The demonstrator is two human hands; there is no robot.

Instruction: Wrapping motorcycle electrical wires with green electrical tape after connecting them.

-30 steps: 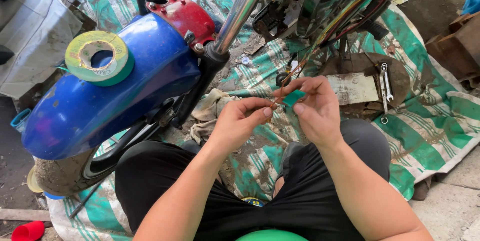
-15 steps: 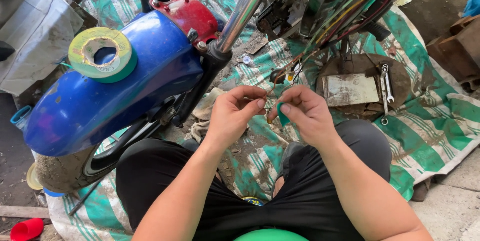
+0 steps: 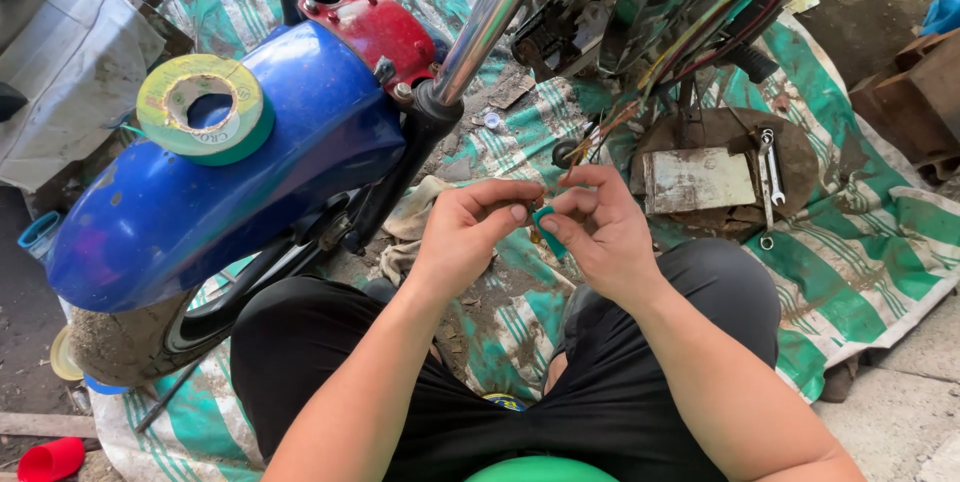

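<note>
Both hands have come closer together at the centre of the frame since a moment ago. The left hand [image 3: 470,227] and right hand [image 3: 600,227] now pinch a small green piece [image 3: 546,217] between their fingertips, where loose wires [image 3: 610,127] hang down from the motorbike. A roll of tape [image 3: 205,107] rests on the blue mudguard [image 3: 230,192] at upper left.

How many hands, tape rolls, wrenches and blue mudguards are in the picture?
Hands: 2, the left hand and the right hand, pinching a small green piece
Tape rolls: 1, the green and yellow tape roll
Wrenches: 2, the wrenches
Blue mudguards: 1, the blue mudguard
Total: 6
</note>
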